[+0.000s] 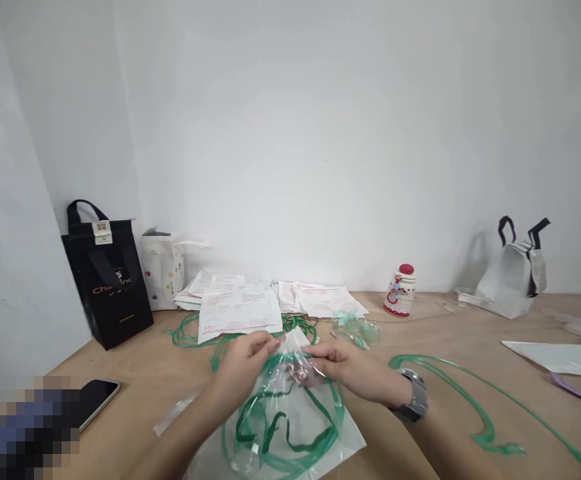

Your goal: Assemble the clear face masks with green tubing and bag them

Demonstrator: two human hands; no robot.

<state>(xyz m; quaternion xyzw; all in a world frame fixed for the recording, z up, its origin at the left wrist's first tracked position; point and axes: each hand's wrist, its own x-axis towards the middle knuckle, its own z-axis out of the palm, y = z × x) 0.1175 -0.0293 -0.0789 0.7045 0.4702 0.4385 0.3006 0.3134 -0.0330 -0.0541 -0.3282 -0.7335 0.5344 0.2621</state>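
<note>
Near the table's front edge lies a clear-fronted pouch with a white back [347, 445]. Coiled green tubing [339, 407] and a dark green strap [283, 420] show through its film, beside a translucent green part that looks like a mask [254, 427]. My left hand [247, 360] pinches the left side of the pouch's pointed upper end. On the other side of that end, my right hand [337, 367], with a watch on the wrist, grips the film between thumb and fingers. Both hands are closed on the pouch.
Printed white packets [240, 310] lie at the back, near more green tubing [185, 331] and clear green pieces [355, 327]. Loose tubing [450, 383] stretches along the right. A black bag [113, 287], phone [99, 400], bottle [400, 291] and white bag [507, 280] stand or lie around.
</note>
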